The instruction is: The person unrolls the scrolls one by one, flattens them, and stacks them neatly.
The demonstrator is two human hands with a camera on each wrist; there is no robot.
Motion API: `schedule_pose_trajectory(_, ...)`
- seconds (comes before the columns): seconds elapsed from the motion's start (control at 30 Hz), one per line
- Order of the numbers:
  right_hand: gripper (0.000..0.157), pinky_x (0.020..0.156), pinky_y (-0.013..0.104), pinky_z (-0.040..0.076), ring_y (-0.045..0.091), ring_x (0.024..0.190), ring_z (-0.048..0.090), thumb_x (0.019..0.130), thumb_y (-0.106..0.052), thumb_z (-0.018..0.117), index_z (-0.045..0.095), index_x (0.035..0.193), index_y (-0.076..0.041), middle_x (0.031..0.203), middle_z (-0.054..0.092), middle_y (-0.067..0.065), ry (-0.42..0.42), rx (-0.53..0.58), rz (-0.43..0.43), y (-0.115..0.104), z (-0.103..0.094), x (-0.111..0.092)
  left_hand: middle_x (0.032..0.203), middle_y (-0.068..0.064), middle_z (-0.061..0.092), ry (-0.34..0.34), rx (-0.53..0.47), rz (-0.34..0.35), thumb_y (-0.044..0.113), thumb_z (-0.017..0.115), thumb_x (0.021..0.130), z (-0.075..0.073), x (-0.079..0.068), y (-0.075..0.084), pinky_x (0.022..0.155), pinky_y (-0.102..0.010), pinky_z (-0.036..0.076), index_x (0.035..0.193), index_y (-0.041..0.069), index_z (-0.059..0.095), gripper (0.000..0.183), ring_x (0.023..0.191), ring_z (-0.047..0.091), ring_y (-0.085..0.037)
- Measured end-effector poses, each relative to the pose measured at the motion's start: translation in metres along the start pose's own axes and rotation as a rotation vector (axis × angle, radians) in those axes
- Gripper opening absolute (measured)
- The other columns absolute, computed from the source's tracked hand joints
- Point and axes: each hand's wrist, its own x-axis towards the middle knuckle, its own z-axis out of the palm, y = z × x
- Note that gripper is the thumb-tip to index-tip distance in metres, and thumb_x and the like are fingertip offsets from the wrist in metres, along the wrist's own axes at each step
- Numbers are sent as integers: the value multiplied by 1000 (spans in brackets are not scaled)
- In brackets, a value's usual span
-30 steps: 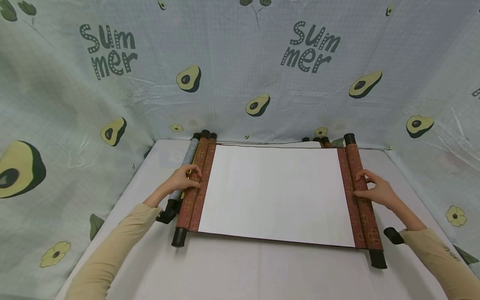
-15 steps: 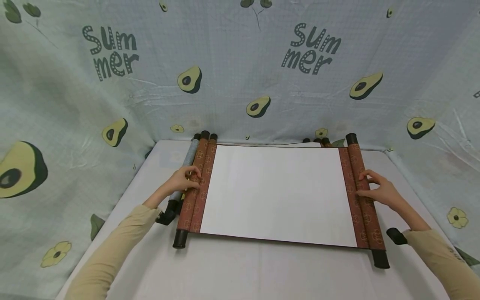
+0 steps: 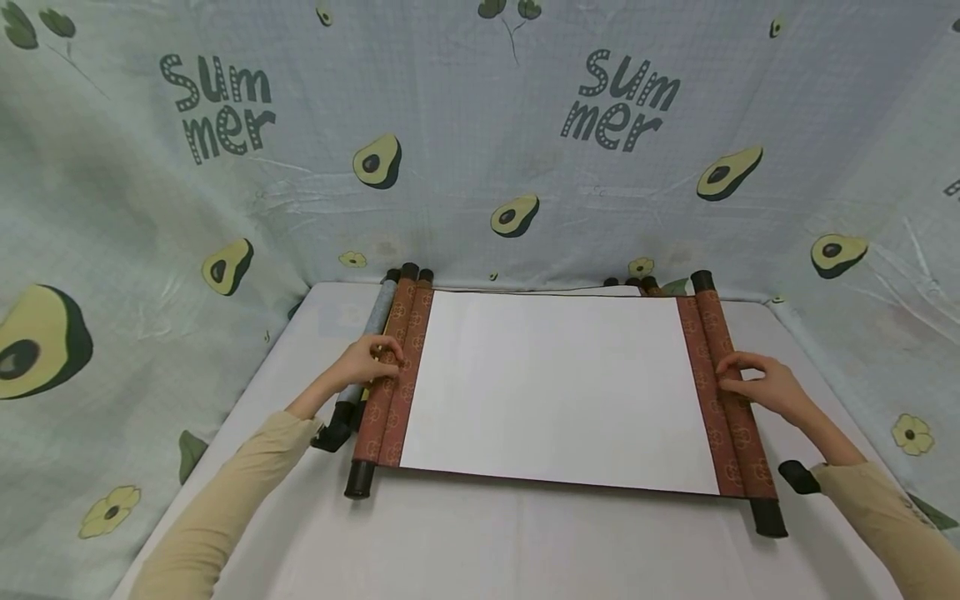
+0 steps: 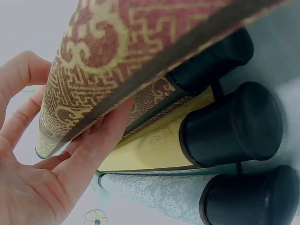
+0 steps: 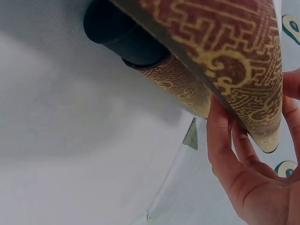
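A scroll [image 3: 558, 392] with a blank white sheet and reddish-brown patterned borders lies spread between my hands. My left hand [image 3: 360, 364] grips its left roller [image 3: 375, 417], thumb on the inner side and fingers curled over it. At the opposite end, my right hand [image 3: 768, 387] holds the right roller [image 3: 746, 442] between thumb and fingers. Each roller ends in a black knob. In the left wrist view, the patterned edge [image 4: 93, 70] sits in the fingers, above other rolls. The right wrist view shows the fingers round the right patterned edge [image 5: 234, 61].
Beside the left roller lie a grey-blue roll [image 4: 159, 192] and a yellow roll [image 4: 154, 145], both with black knobs. More roller ends [image 3: 651, 286] show behind the scroll. A white-covered table [image 3: 480, 542] meets a hanging cloth [image 3: 450, 100] printed with avocados.
My right hand and the right roller have shifted slightly to the right, and the right fingers have changed position on the roller. The left hand stays nearly where it was.
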Motion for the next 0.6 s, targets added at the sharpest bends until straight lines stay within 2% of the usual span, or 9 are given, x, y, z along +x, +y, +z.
schedule_pose_trajectory(0.13,31,56,30,42,18,80,48,79,-47,60,62,95,-21,101,57,4,10,-33,-12,12,4,2,90,-15,53,12,24,8,12,70,74,3,-1,0,45,-29,44,88,3,59,20,69,43,-20)
schedule_pose_trajectory(0.23,26,56,27,41,15,78,47,80,-43,62,62,93,-21,98,59,5,18,-56,-32,5,2,-1,93,-16,54,17,37,22,13,73,72,5,-1,1,44,-28,42,87,3,59,23,74,42,-23)
schedule_pose_trajectory(0.33,22,53,25,40,13,74,48,79,-36,65,62,92,-18,99,58,9,-2,-46,-20,-24,-5,-14,97,-17,54,13,37,35,12,72,72,6,0,3,43,-27,41,87,3,59,22,76,42,-24)
schedule_pose_trajectory(0.5,36,52,26,39,13,61,49,74,-31,70,59,95,-5,108,53,26,-79,0,5,-90,-23,-43,100,-17,54,9,24,54,9,70,74,5,1,4,44,-28,39,88,2,59,19,75,42,-23)
schedule_pose_trajectory(0.6,41,54,25,39,12,57,48,73,-32,72,57,97,-2,111,51,29,-105,-20,5,-108,-28,-50,101,-19,53,-3,-3,40,9,69,76,4,2,4,45,-29,40,90,1,59,20,74,42,-21)
